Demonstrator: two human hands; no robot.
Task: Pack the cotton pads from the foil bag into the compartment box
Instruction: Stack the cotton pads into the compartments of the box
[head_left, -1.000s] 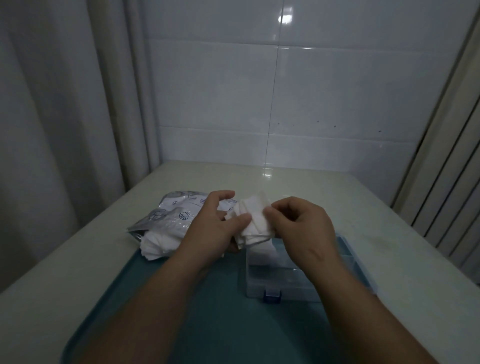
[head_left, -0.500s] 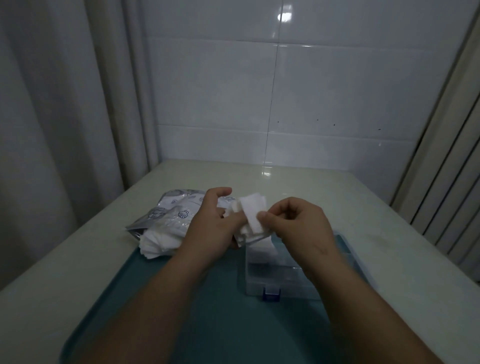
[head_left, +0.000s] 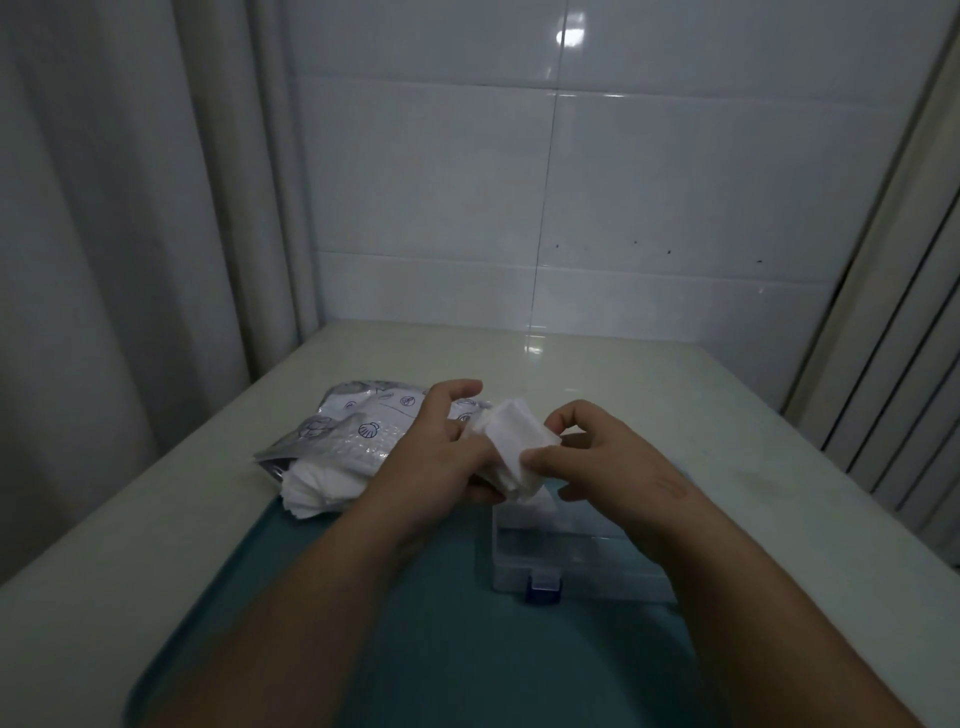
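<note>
your left hand (head_left: 431, 457) and right hand (head_left: 602, 462) both pinch a cotton pad stack (head_left: 514, 441), seemingly above the compartment box (head_left: 561, 561).

Readable text: none. The light is dim and the print is too small to resolve into letters or numbers.
Silver crinkled foil bag (head_left: 358, 431): lies at 10 o'clock from the box. Its pale front panel carries dark-blue outline shell emblems (head_left: 367, 430), at least four of them.
Fine marks on bag: a thin dark stroke beside the emblems toward the bag's 12 o'clock edge; cannot tell whether it is lettering.
Clear plastic compartment box (head_left: 571, 561): plain faces. The dark-blue latch (head_left: 543, 590) at its 6 o'clock edge is plain too.
White square cotton pads (head_left: 514, 441): plain white faces.
</note>
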